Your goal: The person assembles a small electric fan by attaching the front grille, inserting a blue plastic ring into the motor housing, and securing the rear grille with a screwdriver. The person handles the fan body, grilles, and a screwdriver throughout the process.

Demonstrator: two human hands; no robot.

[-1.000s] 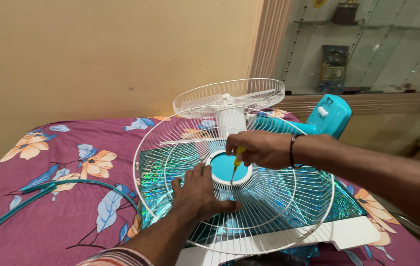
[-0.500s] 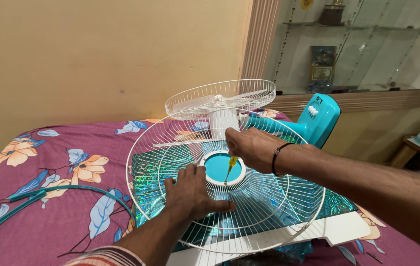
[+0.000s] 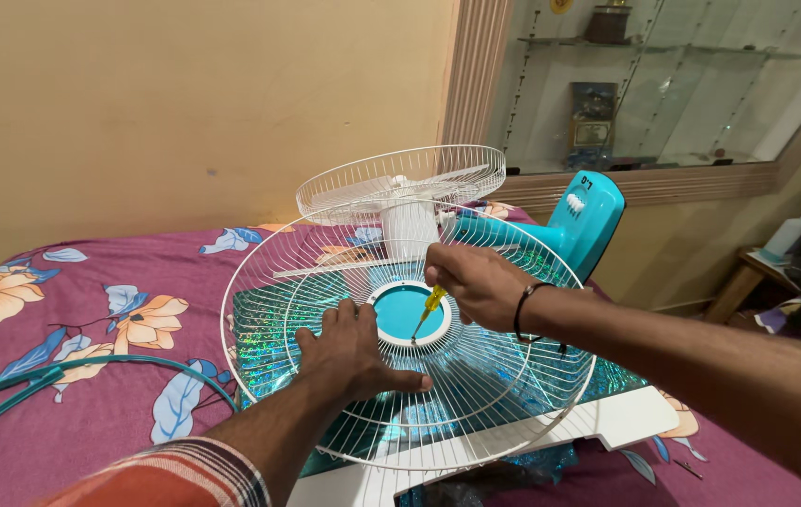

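Observation:
A white wire fan guard (image 3: 513, 376) with a teal centre disc (image 3: 399, 311) lies on shiny teal foil on the bed. My left hand (image 3: 349, 355) presses flat on the guard's wires, just left of the disc. My right hand (image 3: 471, 280) grips a yellow-handled screwdriver (image 3: 427, 309), its tip down at the disc's right edge. A black band circles my right wrist. Behind the guard stands the fan's rear guard (image 3: 400, 180) on its white motor housing (image 3: 408, 230), joined to a teal fan body (image 3: 581, 222).
The bed has a maroon sheet (image 3: 91, 282) with a flower print. A teal ring trim (image 3: 62, 376) lies at the left. A white flat panel (image 3: 607, 422) sticks out under the guard at the front right. A glass shelf cabinet (image 3: 663, 84) and a small side table (image 3: 748, 272) stand at the right.
The view has shifted, so everything sits slightly further left and the side table has come into sight. Both hands stay on the guard and screwdriver at the centre disc.

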